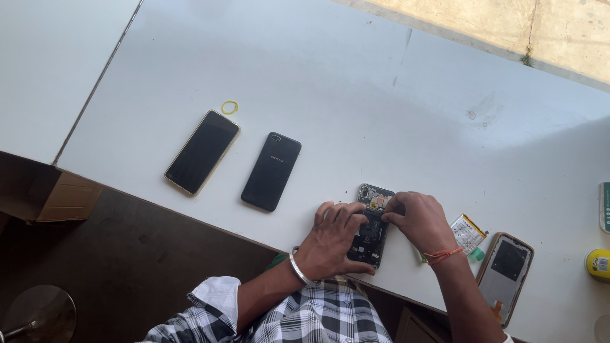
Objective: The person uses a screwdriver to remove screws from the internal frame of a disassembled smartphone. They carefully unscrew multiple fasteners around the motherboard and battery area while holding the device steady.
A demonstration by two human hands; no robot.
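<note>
hands (375, 232) covering opened phone (372, 222), insides obscured

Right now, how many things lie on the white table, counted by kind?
Whole phones: 2, one face up, one face down
Opened phone under the left hand and right hand: 1
Removed phone panel: 1
Battery: 1
Yellow ring: 1
Yellow container at the right edge: 1
Total: 7

Left hand (333, 238) flat, fingers curled, pressing down — steel bangle on wrist. Right hand (419, 219) pinching, fingertips together — orange thread at wrist.
</note>
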